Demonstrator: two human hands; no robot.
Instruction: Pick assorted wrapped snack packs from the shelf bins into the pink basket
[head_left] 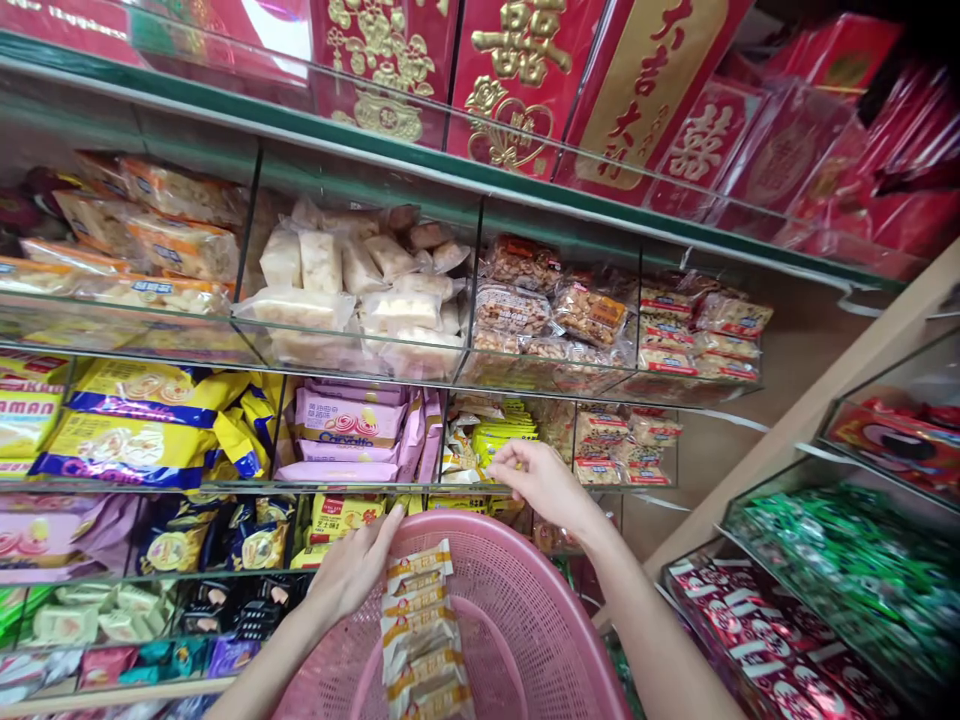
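Observation:
A pink plastic basket (559,600) with mesh sides is in front of me, at the bottom of the view. My left hand (351,568) grips its left rim, the thumb along the edge and the other fingers partly hidden. A row of wrapped snack bars (424,635) in white and yellow-brown film lies inside. At the shelf, my right hand (544,485) reaches to a clear bin, its fingers curled together. Yellow-green packets (510,425) and white-and-orange wrapped snacks (461,460) fill this bin right by the fingertips. Whatever the fingers pinch, if anything, is too small to make out.
Clear dividers separate lilac biscuit packs (349,425), yellow-and-blue packs (135,430) and nut bars (517,305). A glass shelf edge (420,160) runs above, under red envelopes (517,90). On the right stand bins of green-wrapped sweets (870,570) and dark red packets (780,640).

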